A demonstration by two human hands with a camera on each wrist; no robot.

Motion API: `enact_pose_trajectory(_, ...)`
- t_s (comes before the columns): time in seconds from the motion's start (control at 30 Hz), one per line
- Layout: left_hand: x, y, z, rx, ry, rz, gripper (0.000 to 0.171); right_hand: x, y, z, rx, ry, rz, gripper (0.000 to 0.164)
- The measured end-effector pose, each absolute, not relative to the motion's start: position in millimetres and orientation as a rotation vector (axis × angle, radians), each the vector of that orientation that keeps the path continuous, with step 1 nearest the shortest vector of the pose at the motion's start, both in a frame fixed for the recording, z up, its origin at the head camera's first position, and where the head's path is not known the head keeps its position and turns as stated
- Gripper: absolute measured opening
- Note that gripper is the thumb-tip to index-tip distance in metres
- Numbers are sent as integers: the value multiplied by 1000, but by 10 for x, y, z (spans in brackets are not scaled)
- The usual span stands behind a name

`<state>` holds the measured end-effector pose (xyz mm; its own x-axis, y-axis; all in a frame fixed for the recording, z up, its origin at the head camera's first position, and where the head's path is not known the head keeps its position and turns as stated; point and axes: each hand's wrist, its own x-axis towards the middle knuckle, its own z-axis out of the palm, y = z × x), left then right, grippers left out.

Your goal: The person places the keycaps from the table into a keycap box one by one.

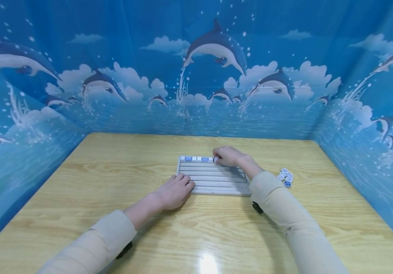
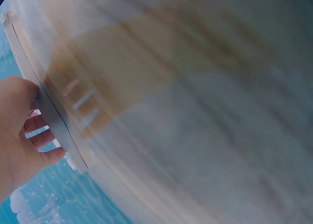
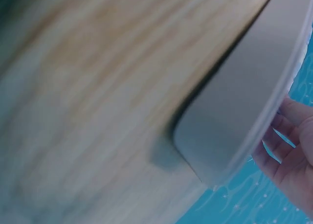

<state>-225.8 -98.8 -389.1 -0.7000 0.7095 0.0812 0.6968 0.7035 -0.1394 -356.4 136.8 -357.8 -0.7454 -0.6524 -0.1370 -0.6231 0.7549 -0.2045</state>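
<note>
A pale grey ridged board [image 1: 217, 179] lies on the table, with horizontal slots running across it. Along its far edge stands a row of small white and blue tiles [image 1: 199, 159]; their markings are too small to read. My left hand [image 1: 176, 191] grips the board's near left corner, and in the left wrist view its thumb and fingers [image 2: 43, 136] lie against the board's edge. At the right end of the tile row, my right hand [image 1: 228, 156] pinches a small tile [image 1: 216, 159], mostly covered by the fingertips. In the right wrist view the board's side hides whatever those fingertips touch.
A loose pile of white and blue tiles [image 1: 285, 176] lies right of the board, close to the right forearm. The wooden table [image 1: 114, 160] is bordered by blue dolphin-print curtains [image 1: 131, 110] at the back and both sides.
</note>
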Motion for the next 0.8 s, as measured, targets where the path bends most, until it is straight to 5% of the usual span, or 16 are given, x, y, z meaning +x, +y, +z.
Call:
enact_pose_trajectory(0.47,-2262,-975,-3882,-1158,-2775,159,24,-3560,1371,-3575,-1020,2769,-215,14)
enact_pose_trajectory(0.8,-2238,-974,-3863,-1161,-2791,124,24,-3512,1517,-3514,-878,2778,-315,31)
